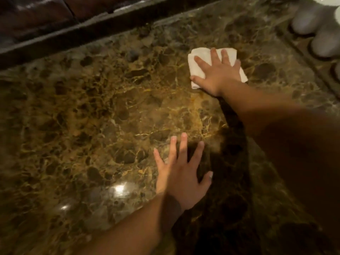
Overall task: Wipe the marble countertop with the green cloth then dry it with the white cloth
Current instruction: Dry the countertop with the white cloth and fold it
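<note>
The brown, gold-veined marble countertop [95, 111] fills the view. A folded white cloth [196, 69] lies on it at the upper right. My right hand [219, 74] presses flat on top of that cloth with fingers spread. My left hand [181, 173] rests palm down on the bare marble nearer to me, fingers apart, holding nothing. No green cloth is in view.
A dark raised ledge [77, 32] runs along the far edge of the counter, with brown tiles behind it. Pale rounded containers [309, 19] stand at the top right corner beside a seam in the marble.
</note>
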